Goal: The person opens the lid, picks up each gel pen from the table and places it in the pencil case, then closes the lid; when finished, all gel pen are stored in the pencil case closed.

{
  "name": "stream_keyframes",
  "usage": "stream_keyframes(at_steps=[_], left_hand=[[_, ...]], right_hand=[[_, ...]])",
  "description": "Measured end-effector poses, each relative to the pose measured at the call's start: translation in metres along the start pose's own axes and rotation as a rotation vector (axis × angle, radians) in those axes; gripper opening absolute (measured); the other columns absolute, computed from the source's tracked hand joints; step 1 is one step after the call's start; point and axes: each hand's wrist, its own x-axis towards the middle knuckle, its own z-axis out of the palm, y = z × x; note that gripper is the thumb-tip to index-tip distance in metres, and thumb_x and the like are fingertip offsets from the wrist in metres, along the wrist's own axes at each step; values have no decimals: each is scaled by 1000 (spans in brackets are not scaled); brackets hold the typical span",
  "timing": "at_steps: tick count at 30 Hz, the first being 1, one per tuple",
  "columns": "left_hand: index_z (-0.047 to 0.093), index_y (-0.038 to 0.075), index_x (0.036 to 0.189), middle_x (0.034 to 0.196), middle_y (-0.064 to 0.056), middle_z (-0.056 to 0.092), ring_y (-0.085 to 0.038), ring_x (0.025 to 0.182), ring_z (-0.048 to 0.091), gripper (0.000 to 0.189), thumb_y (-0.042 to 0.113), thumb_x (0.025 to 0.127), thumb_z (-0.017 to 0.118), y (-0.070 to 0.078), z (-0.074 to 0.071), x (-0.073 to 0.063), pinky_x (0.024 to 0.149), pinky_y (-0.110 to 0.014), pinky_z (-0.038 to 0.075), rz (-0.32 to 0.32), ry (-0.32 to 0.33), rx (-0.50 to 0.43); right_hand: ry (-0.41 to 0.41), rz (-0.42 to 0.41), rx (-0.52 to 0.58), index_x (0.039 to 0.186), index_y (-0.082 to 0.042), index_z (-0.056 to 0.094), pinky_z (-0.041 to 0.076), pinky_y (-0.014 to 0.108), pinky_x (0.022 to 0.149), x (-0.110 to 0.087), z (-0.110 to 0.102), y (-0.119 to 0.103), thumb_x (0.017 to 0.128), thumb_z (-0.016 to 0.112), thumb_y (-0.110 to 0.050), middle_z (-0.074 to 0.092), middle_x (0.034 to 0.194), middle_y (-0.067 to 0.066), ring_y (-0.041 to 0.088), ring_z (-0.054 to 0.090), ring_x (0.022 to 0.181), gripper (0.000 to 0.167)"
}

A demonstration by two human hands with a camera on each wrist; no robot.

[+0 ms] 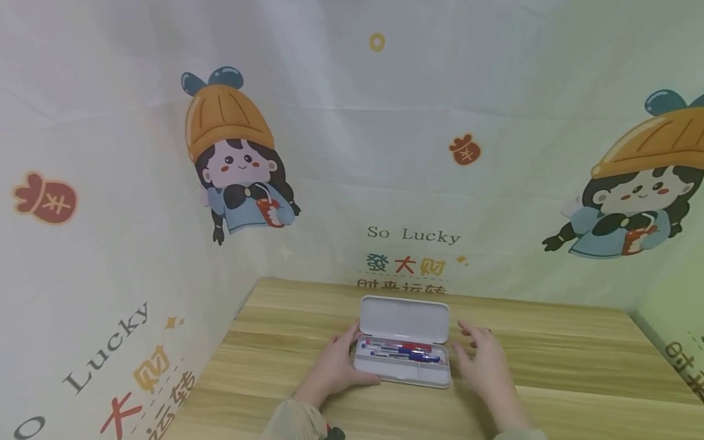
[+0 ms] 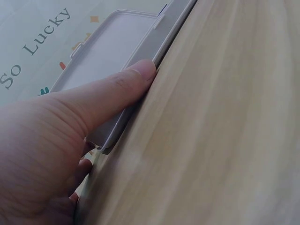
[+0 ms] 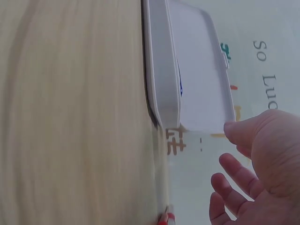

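Note:
A pale grey pencil case (image 1: 385, 369) lies on the table with its lid (image 1: 404, 321) raised at the back. Inside, a red pen (image 1: 422, 347) and blue pens (image 1: 428, 357) lie in the rear compartment; the front compartment shows bare. My left hand (image 1: 332, 371) grips the case's left end, its thumb (image 2: 112, 96) along the front edge and its fingers partly hidden round the side. Beside the right end is my right hand (image 1: 484, 363), fingers loosely bent and holding nothing. In the right wrist view its thumb (image 3: 246, 131) overlaps the lid's corner; contact is unclear.
The wood-grain table (image 1: 550, 360) extends to both sides of the case. Behind it hangs a printed cloth (image 1: 341, 153) with cartoon figures and lettering. A small red and white thing (image 3: 165, 219) shows at the bottom of the right wrist view.

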Motion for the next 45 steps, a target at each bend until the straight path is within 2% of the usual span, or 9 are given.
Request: stream_keyframes(at_steps=[9,15,16,17,22,24,28,39,45], left_hand=[[30,16,175,169,-8,55,-53,159,41,138,51,65,104,1,-2,-3,138,-72,20,-9,0,-5],[30,15,175,168,-8,56,-48,159,45,137,50,65,104,4,-2,-2,140,-69,19,4,-3,-3],[30,15,175,169,-9,56,-47,159,45,137,50,66,104,3,-2,-2,140,-69,19,5,-2,1],[30,16,175,169,-9,55,-47,159,46,137,51,66,104,3,-2,-1,140,-68,19,4,-2,5],[30,17,175,171,-10,53,-50,159,45,137,52,65,104,2,0,-1,139,-70,20,-4,2,4],[30,17,175,171,-9,53,-49,159,45,138,52,64,104,2,0,-1,140,-70,20,-4,2,3],[29,18,175,170,-8,53,-47,159,45,138,51,64,104,1,0,-1,140,-68,19,4,4,1],[30,15,175,170,-9,54,-45,159,47,137,50,65,104,1,-1,-1,141,-68,17,13,1,-9],[29,16,175,169,-8,55,-44,160,46,137,50,65,105,0,0,0,141,-68,16,16,-1,-8]], right_hand=[[17,94,-5,155,7,54,59,70,107,-5,-17,24,106,69,-15,62,145,39,58,64,127,55],[-31,202,-62,159,10,46,54,75,111,-4,-30,39,109,64,-24,56,153,41,64,55,137,63],[-42,211,-74,159,9,45,57,73,107,-4,-31,42,109,64,-25,55,153,41,65,57,132,64],[-48,217,-84,160,9,44,58,71,103,-3,-33,45,109,63,-27,55,153,42,65,57,131,65],[-88,235,-142,158,13,43,58,73,101,-5,-36,57,110,61,-32,57,150,43,67,57,128,68],[-97,239,-170,155,15,45,52,78,109,-6,-36,61,110,61,-33,59,147,43,67,55,134,68],[-105,252,-198,149,17,51,56,74,105,-6,-36,67,106,63,-31,64,141,42,65,60,129,65],[-117,279,-184,135,17,64,62,65,89,-8,-37,68,101,66,-24,72,129,37,59,69,114,53],[-118,316,-152,132,14,67,60,45,68,-8,-38,68,100,65,-19,77,117,32,42,75,94,46]])
